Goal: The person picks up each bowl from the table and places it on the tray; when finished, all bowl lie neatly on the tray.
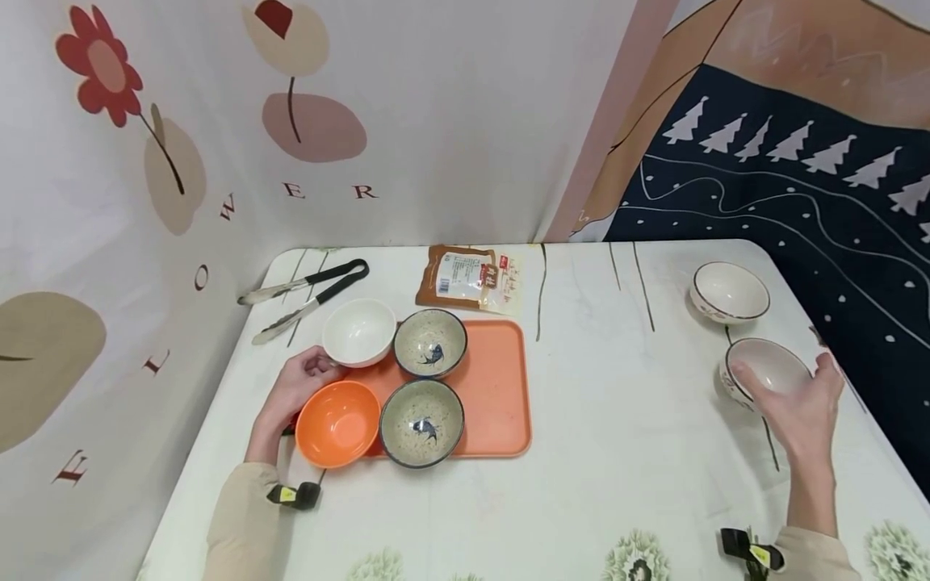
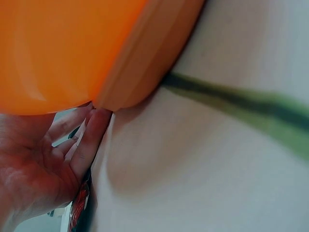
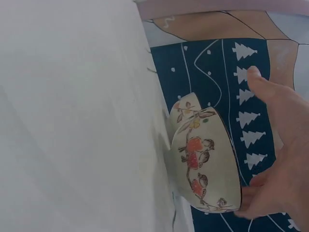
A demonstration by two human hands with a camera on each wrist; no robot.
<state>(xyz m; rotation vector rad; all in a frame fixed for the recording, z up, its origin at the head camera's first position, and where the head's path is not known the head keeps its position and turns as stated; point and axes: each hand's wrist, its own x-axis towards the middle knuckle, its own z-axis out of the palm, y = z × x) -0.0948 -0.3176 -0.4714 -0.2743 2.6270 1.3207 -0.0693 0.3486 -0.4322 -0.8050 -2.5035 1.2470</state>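
Observation:
My left hand [image 1: 301,387] lies at the left side of an orange tray [image 1: 501,379], between a white bowl [image 1: 359,332] and an orange bowl [image 1: 338,425]. Its fingers are bent beside the white bowl; the left wrist view has the orange bowl [image 2: 63,53] hiding the thumb, so any grip is unclear. On the right, my right hand [image 1: 802,403] is spread over a white bird-patterned bowl [image 3: 205,166]. The thumb stands off the rim, while other fingers [image 3: 248,198] reach the bowl's edge. A matching bowl [image 1: 730,292] sits just behind.
Two grey-green bowls with blue fish, one rear [image 1: 430,343] and one front [image 1: 421,424], stand on the tray, the front one overhanging its edge. Black-handled tongs [image 1: 312,298] and a brown food packet [image 1: 465,278] lie behind. Curtains border the table [image 1: 603,420].

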